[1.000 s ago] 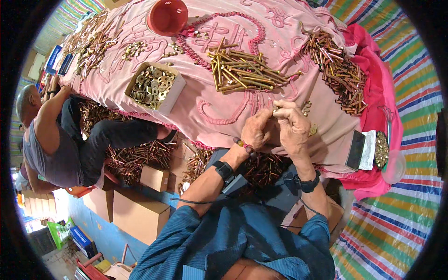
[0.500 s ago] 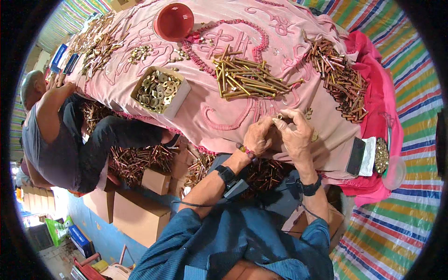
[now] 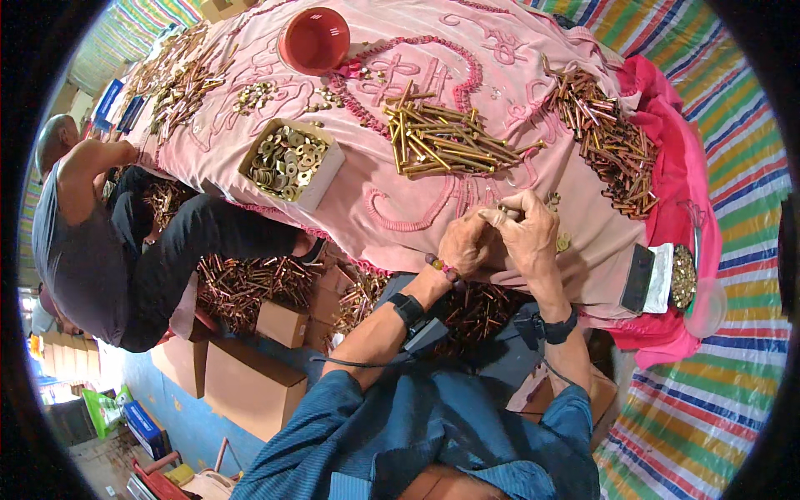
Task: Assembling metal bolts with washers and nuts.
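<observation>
My left hand [image 3: 465, 243] and right hand [image 3: 527, 229] pinch together around a small brass bolt [image 3: 505, 212] at the near edge of the pink cloth [image 3: 400, 208], which I judge stiff, light, slippery, best gripped along its shaft.

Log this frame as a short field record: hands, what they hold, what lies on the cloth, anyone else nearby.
left hand: closed, pressed against the right, fingers on a small metal part
right hand: pinching the same small part; the part itself is too small to identify
surface: pink embroidered cloth
nearest pile: long brass-coloured bolts
other piles: shorter bolts at right
box of washers: open, left of centre
red bowl: far edge
co-worker: seated at left
</observation>
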Motion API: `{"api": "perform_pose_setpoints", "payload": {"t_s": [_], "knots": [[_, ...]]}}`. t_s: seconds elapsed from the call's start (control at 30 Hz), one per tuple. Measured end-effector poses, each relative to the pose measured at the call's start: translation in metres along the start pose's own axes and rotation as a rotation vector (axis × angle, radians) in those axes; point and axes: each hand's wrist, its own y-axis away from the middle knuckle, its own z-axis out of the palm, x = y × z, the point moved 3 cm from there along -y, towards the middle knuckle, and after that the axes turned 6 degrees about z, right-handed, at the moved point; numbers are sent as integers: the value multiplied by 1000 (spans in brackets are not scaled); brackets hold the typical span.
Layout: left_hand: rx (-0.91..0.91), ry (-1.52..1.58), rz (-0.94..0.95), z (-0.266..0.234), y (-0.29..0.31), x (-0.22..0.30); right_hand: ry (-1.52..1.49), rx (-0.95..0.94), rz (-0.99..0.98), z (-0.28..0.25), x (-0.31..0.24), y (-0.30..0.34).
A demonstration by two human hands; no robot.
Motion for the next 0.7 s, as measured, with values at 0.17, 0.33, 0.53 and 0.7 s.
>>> {"api": "perform_pose_setpoints", "payload": {"t_s": [0.17, 0.33, 0.53, 0.7], "knots": [[-12, -36, -4, 2, 4, -6, -131, 38, -111, -6, -15, 4], [-8, -9, 1, 3, 3, -5, -19, 21, -206, -3, 3, -1], [-27, -35, -20, 4, 6, -11, -119, 145, -224, -6, -14, 2], [-30, -12, -34, 0, 4, -3, 69, 7, -182, -9, 5, 2]]}}
